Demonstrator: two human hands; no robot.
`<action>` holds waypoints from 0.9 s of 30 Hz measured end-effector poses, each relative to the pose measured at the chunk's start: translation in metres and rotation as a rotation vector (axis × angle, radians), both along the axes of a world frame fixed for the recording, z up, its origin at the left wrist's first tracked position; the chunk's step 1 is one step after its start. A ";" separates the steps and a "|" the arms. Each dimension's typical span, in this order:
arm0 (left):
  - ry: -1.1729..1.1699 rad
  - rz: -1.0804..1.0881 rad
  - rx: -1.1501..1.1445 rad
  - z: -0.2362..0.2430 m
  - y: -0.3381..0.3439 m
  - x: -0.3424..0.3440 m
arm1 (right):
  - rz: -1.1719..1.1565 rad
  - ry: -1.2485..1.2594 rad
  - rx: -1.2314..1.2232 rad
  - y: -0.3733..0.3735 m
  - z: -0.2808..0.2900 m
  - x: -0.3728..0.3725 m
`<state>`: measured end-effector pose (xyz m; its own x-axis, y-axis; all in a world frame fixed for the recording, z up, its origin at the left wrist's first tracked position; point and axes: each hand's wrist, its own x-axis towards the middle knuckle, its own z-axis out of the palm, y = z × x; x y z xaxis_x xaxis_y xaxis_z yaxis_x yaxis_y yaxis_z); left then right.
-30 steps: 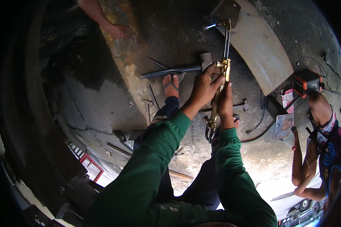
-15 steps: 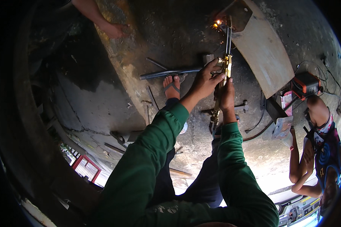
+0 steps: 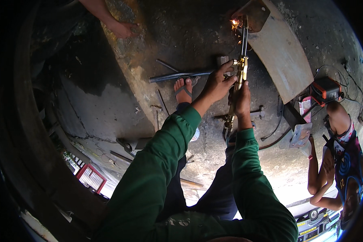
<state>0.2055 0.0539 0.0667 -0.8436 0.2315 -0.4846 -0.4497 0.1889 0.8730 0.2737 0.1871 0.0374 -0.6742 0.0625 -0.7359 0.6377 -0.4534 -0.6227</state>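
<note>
Brass-coloured, the torch (image 3: pixel 243 67) is held in both hands (image 3: pixel 218 86) (image 3: pixel 242 101), and sparks (image 3: pixel 234 24) are thrown beside the seemingly unsevered plate (image 3: pixel 259 17).

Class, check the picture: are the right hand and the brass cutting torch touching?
Touching: the head view shows the right hand against the brass cutting torch, with no gap between them.
</note>
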 end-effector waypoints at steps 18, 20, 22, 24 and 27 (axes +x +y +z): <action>0.002 -0.051 0.007 0.006 -0.002 0.003 | 0.046 0.010 0.005 0.004 -0.004 0.005; 0.007 -0.051 0.006 0.006 -0.002 0.003 | 0.057 0.016 -0.011 0.006 -0.005 0.004; 0.005 -0.051 0.005 0.006 -0.002 0.002 | 0.036 0.012 -0.016 0.006 -0.005 0.004; -0.005 -0.048 0.003 0.005 -0.002 0.002 | -0.013 -0.003 -0.010 0.002 0.000 0.001; 0.001 -0.038 0.004 0.004 -0.001 0.004 | -0.013 -0.004 -0.006 0.001 0.007 -0.003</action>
<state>0.2093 0.0527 0.0703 -0.8346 0.2651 -0.4829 -0.4415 0.2023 0.8742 0.2711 0.1883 0.0442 -0.6705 0.0668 -0.7389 0.6343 -0.4650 -0.6176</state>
